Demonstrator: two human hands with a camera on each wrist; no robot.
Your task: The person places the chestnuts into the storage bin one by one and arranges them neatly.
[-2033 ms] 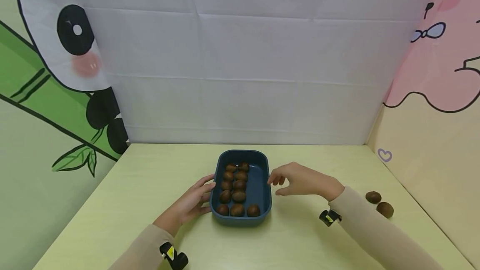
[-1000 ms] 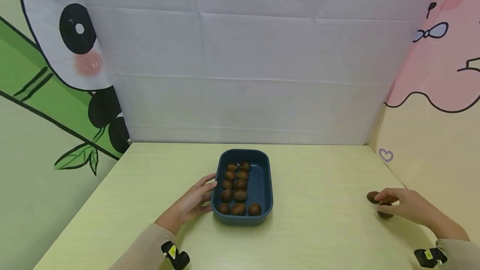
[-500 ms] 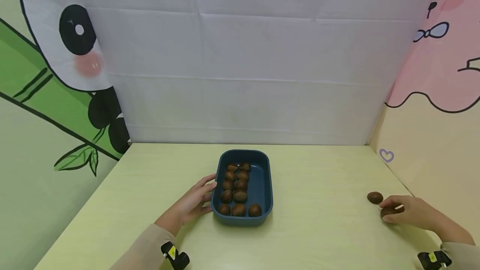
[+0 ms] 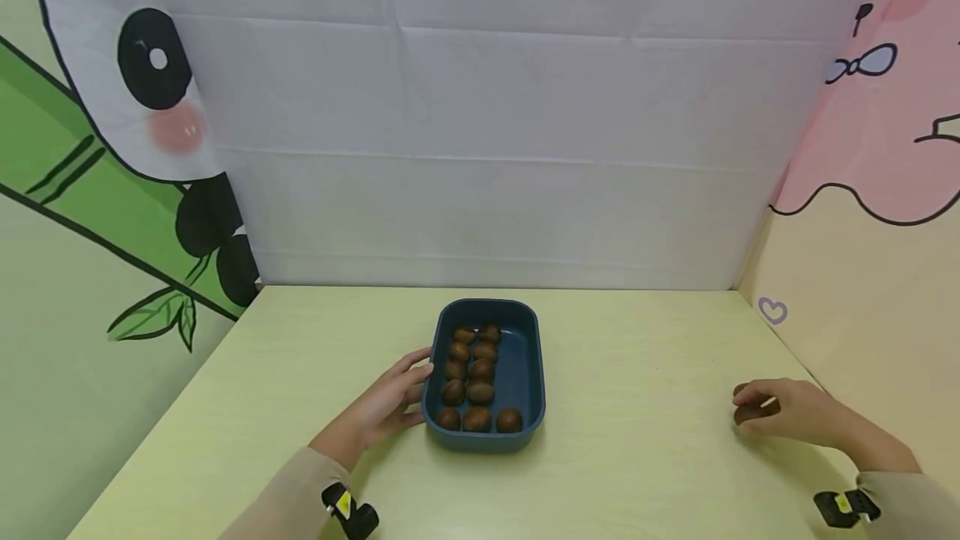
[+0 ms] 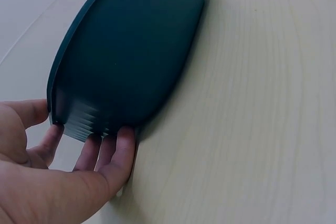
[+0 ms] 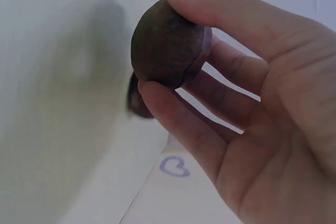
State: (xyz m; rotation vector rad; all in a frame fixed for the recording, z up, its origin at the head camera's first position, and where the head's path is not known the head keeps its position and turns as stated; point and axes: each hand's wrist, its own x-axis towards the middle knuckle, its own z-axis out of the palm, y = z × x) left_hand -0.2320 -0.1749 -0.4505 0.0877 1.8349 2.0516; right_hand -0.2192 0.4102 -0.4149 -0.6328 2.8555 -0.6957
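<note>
A dark blue rectangular box stands on the table, with several brown chestnuts in rows along its left side and near end. Against its left outer wall rests my left hand, fingertips touching the side; the left wrist view has these fingers on the box wall. At the right, my right hand pinches a chestnut between thumb and fingers, lifted off the table. Behind it another chestnut lies on the table, mostly hidden by the hand in the head view.
The light wooden table reaches a white cloth backdrop. Printed side walls stand left and right, the right one close beside my right hand.
My right hand has travelled from beside the box to the chestnuts at the right, gripped one and lifted it. My left hand and the box stay in place.
</note>
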